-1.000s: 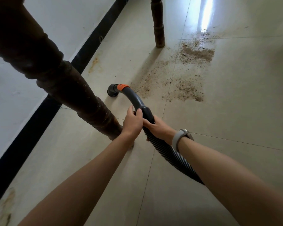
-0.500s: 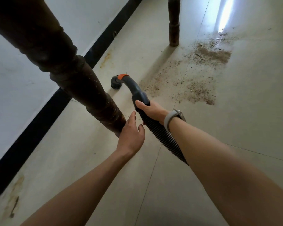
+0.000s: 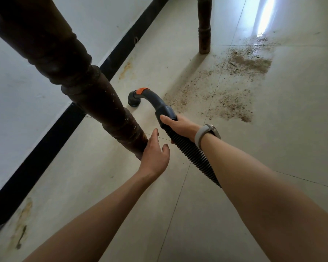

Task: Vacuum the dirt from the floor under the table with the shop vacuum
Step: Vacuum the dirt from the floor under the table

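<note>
— What's at the left?
— The counter leg (image 3: 95,103); the left hand (image 3: 154,155), grip loose and holding nothing, just beside it.
— And right of that?
— The right hand (image 3: 180,126) grips the vacuum hose (image 3: 189,150), nozzle (image 3: 134,100) on the floor (image 3: 292,148) short of the dirt (image 3: 233,106).

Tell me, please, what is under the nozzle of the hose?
Under the nozzle is bare floor tile; the dirt lies further right, not under it. The nozzle covers the spot directly beneath its mouth, so that cannot be seen. The right hand grips the hose.
</note>
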Available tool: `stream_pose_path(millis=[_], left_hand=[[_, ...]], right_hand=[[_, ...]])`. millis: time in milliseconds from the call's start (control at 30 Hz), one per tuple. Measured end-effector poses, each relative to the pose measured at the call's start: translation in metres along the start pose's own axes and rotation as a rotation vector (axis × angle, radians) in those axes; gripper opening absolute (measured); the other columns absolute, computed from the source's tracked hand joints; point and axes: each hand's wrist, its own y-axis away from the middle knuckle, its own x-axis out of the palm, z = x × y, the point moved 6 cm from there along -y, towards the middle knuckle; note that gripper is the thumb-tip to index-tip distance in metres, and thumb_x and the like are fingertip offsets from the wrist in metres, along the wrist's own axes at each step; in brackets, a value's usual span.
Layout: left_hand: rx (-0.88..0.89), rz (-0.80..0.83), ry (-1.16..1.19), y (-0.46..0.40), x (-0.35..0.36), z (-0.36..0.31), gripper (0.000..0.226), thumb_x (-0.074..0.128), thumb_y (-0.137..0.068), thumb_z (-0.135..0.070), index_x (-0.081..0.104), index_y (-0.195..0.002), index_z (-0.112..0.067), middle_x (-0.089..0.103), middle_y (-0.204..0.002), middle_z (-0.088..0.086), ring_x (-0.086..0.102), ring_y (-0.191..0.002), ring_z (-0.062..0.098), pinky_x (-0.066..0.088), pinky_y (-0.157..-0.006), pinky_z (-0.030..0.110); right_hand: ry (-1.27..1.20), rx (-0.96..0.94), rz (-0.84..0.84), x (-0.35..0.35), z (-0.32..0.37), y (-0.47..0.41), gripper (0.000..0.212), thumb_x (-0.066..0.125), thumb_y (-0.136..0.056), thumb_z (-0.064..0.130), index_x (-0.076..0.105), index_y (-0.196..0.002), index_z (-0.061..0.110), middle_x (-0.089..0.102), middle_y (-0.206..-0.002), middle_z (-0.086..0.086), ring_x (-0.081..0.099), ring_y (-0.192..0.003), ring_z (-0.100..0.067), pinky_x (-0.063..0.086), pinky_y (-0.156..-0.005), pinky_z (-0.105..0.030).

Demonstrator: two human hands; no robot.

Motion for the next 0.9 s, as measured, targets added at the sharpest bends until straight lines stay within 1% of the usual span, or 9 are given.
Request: stream_pose_path(millis=[100, 267, 400, 467, 567, 633, 700, 767, 900], left_hand=[[0.009, 0.004, -0.001, 0.0, 0.0, 0.001, 0.061, 0.041, -0.099, -0.015, 0.01, -0.152, -0.018, 0.019, -0.158, 0.002, 0.024, -0.143, 0.02, 0.026, -0.116, 0.042], [-0.009, -0.009, 0.017, -0.002, 0.003, 0.0, 0.055, 0.035, -0.101, -0.017, 0.012, -0.151, -0.016, 0.019, -0.158, 0.003, 0.023, -0.143, 0.02, 0.024, -0.116, 0.04], [-0.1, -0.027, 0.163, -0.009, 0.005, -0.003, 0.051, 0.03, -0.103, -0.025, 0.016, -0.151, -0.015, 0.025, -0.155, 0.006, 0.026, -0.142, 0.022, 0.023, -0.115, 0.037], [-0.163, -0.011, 0.303, -0.016, 0.008, -0.004, 0.052, 0.029, -0.103, -0.032, 0.014, -0.151, -0.017, 0.03, -0.152, 0.007, 0.035, -0.136, 0.025, 0.031, -0.112, 0.042], [-0.211, 0.042, 0.517, -0.025, 0.016, -0.013, 0.053, 0.03, -0.102, -0.035, 0.015, -0.15, -0.017, 0.041, -0.138, 0.004, 0.053, -0.114, 0.024, 0.046, -0.097, 0.042], [-0.256, 0.072, 0.646, -0.031, 0.022, -0.019, 0.053, 0.035, -0.102, -0.033, 0.018, -0.148, -0.014, 0.044, -0.137, 0.011, 0.055, -0.113, 0.029, 0.05, -0.092, 0.045], [-0.324, 0.076, 0.683, -0.035, 0.028, -0.017, 0.054, 0.043, -0.1, -0.029, 0.019, -0.146, -0.015, 0.043, -0.136, 0.014, 0.053, -0.115, 0.034, 0.052, -0.087, 0.045], [-0.371, 0.093, 0.635, -0.036, 0.037, -0.011, 0.06, 0.048, -0.098, -0.027, 0.017, -0.148, -0.017, 0.04, -0.141, 0.013, 0.05, -0.119, 0.035, 0.052, -0.086, 0.046], [-0.426, 0.089, 0.613, -0.033, 0.053, -0.005, 0.071, 0.049, -0.097, -0.03, 0.003, -0.151, -0.021, 0.03, -0.15, 0.013, 0.043, -0.127, 0.038, 0.047, -0.096, 0.053]], right_hand=[[0.022, 0.003, -0.004, -0.001, -0.002, 0.004, 0.033, 0.047, -0.096, 0.04, 0.045, -0.104, 0.008, 0.049, -0.074, -0.007, 0.053, -0.056, -0.02, 0.05, -0.045, -0.022], [0.057, 0.052, -0.023, -0.005, -0.015, 0.017, 0.035, 0.048, -0.095, 0.042, 0.045, -0.106, 0.009, 0.051, -0.076, -0.007, 0.055, -0.059, -0.018, 0.051, -0.051, -0.023], [0.067, 0.045, -0.085, -0.014, -0.022, 0.038, 0.033, 0.05, -0.095, 0.04, 0.045, -0.104, 0.009, 0.051, -0.075, -0.007, 0.054, -0.057, -0.017, 0.05, -0.046, -0.021], [0.072, 0.028, -0.1, -0.017, -0.028, 0.053, 0.03, 0.051, -0.095, 0.037, 0.046, -0.105, 0.009, 0.052, -0.075, -0.008, 0.054, -0.056, -0.018, 0.051, -0.049, -0.024], [0.108, 0.002, -0.144, -0.013, -0.049, 0.08, 0.017, 0.053, -0.095, 0.031, 0.046, -0.1, 0.017, 0.054, -0.077, -0.004, 0.055, -0.056, -0.014, 0.05, -0.049, -0.022], [0.148, 0.002, -0.201, -0.006, -0.068, 0.098, 0.032, 0.057, -0.092, 0.034, 0.045, -0.115, 0.016, 0.055, -0.085, 0.002, 0.057, -0.067, -0.012, 0.05, -0.057, -0.024], [0.208, 0.034, -0.244, 0.0, -0.085, 0.115, 0.049, 0.059, -0.09, 0.04, 0.041, -0.128, 0.015, 0.056, -0.094, 0.003, 0.058, -0.079, -0.013, 0.049, -0.066, -0.024], [0.279, 0.072, -0.247, 0.004, -0.095, 0.131, 0.051, 0.058, -0.089, 0.045, 0.039, -0.128, 0.018, 0.056, -0.099, 0.002, 0.058, -0.083, -0.014, 0.045, -0.063, -0.021], [0.374, 0.076, -0.282, 0.007, -0.096, 0.151, 0.053, 0.056, -0.088, 0.05, 0.037, -0.13, 0.023, 0.052, -0.094, 0.007, 0.054, -0.076, -0.008, 0.039, -0.057, -0.018]])
